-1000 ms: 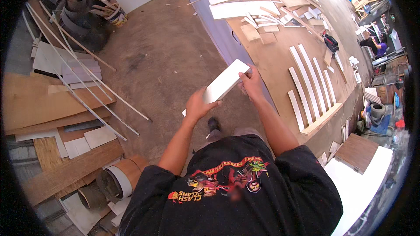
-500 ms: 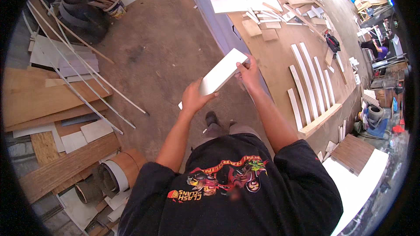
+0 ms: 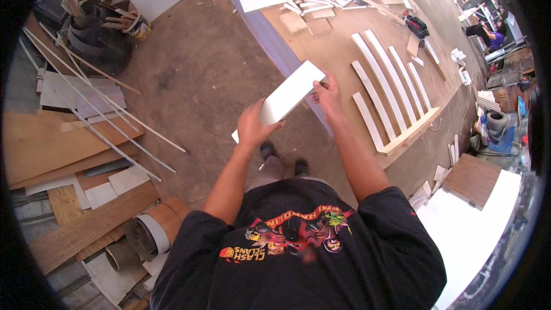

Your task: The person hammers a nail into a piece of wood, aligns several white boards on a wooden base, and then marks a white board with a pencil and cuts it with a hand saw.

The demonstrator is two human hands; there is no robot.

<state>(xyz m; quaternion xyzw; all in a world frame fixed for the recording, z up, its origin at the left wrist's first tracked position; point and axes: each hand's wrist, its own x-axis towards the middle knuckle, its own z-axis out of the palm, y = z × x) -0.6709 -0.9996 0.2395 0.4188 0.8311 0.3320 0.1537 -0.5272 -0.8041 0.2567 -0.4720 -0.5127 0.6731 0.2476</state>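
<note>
- White board (image 3: 291,93): person grips it two-handed
- Left hand (image 3: 252,125): clasped near one end
- Right hand (image 3: 327,95): pinching other end
- White strips (image 3: 376,99): on table (image 3: 327,51)

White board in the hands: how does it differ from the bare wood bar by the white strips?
The white board has a broad white face; the wood bar is narrow and pale tan. The left hand and right hand hold the board; the bar lies on the brown work surface. Both are elongated, slanting up rightward in this view.
</note>
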